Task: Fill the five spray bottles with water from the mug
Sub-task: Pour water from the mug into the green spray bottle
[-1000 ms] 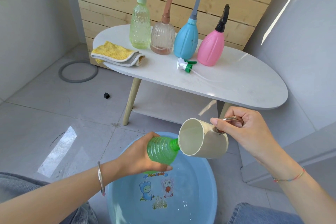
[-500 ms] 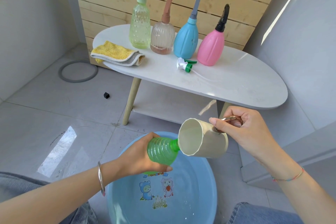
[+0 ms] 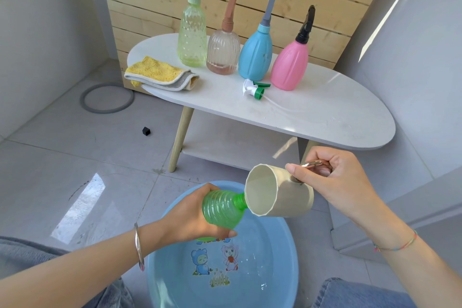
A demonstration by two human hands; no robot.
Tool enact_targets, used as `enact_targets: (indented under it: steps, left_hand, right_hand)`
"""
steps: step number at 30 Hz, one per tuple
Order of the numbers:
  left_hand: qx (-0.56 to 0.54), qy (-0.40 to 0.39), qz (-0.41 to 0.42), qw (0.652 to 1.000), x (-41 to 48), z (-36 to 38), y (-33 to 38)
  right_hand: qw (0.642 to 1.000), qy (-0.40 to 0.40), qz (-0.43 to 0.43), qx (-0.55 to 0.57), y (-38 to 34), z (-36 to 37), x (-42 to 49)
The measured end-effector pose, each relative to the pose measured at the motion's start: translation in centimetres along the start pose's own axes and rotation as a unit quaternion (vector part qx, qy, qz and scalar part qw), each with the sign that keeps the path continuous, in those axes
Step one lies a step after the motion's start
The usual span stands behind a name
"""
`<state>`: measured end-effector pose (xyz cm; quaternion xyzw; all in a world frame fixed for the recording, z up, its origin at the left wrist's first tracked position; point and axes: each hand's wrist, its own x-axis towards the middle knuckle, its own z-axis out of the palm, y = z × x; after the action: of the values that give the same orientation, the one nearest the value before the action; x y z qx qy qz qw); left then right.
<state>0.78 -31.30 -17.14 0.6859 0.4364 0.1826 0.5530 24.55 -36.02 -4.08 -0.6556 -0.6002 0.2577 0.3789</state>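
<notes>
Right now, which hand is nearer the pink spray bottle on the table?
Right. The right hand, holding the mug, is in front of the pink bottle; the left hand, gripping the green bottle, is farther off to the left.

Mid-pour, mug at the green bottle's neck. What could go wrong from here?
The mug has a mouth far wider than the neck of the green bottle, so water may run past; the basin below should catch it.
The left grip holds the bottle tilted, so water could spill back out as it fills.
The right grip holds only the mug's handle, so the tipped mug could twist.
</notes>
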Motion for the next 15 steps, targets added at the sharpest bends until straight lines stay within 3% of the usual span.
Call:
enact_targets:
  steps: [15]
  left_hand:
    - [0.022,0.013,-0.003,1.0,0.4,0.3,-1.3]
  right_hand:
    - [1.0,0.001,-0.017,-0.016,-0.2,0.3,-0.2]
